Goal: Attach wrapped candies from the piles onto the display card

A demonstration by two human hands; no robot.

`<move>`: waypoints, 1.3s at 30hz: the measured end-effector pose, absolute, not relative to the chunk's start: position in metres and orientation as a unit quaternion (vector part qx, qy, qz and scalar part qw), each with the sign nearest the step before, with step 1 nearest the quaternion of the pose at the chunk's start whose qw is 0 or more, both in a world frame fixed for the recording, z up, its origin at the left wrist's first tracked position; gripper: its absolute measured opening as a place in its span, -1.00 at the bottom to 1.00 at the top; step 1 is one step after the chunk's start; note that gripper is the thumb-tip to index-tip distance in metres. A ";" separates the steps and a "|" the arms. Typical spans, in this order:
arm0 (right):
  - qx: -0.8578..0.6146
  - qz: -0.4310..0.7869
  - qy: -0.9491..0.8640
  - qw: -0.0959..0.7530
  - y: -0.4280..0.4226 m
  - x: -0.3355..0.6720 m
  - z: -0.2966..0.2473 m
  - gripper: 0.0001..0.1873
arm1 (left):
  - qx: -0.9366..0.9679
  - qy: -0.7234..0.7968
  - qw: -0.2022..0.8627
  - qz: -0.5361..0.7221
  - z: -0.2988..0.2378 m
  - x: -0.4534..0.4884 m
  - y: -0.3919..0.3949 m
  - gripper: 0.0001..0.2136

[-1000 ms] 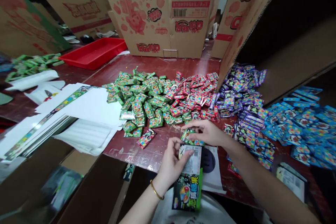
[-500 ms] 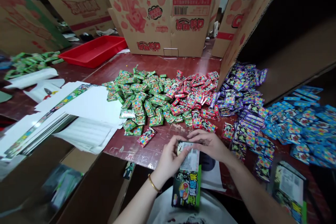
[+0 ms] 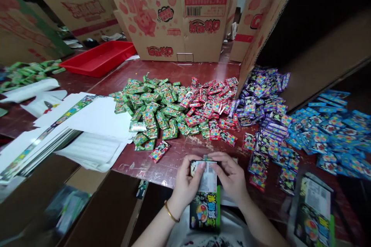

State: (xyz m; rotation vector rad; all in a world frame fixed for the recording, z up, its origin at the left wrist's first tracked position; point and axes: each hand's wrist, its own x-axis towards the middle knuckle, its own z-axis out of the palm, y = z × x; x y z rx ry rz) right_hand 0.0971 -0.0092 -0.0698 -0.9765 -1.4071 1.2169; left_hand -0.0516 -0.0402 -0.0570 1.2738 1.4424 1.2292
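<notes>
A black and green candy box with a white label at its far end is held close to my body at the table's front edge. My left hand grips the far left corner, thumb on the label side. Opposite it, my right hand has its thumb on the right of that end, with the fingers curled behind. Something small, which I cannot make out, shows between the hands at the box's top edge. A single red candy packet lies beyond my left hand.
Green packets, red packets, purple packets and blue packets lie heaped across the table. A similar box lies at lower right. White sheets, a red tray and large cartons stand around.
My right hand has moved from across the top of the box to its right far corner, thumb now on the label side. The view has shifted slightly.
</notes>
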 end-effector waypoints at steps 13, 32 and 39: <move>-0.385 0.600 -0.535 0.454 0.005 0.070 -0.054 -0.88 | 0.413 0.582 0.488 0.502 -0.047 -0.084 -0.041 -0.79; -0.485 0.408 -0.689 0.352 0.024 0.150 -0.072 -0.79 | 0.463 0.531 0.555 0.442 -0.062 -0.035 -0.027 -0.78; -0.612 0.320 -0.708 0.150 0.051 0.189 -0.106 -0.66 | 0.536 0.532 0.543 0.367 -0.082 -0.010 -0.004 -0.76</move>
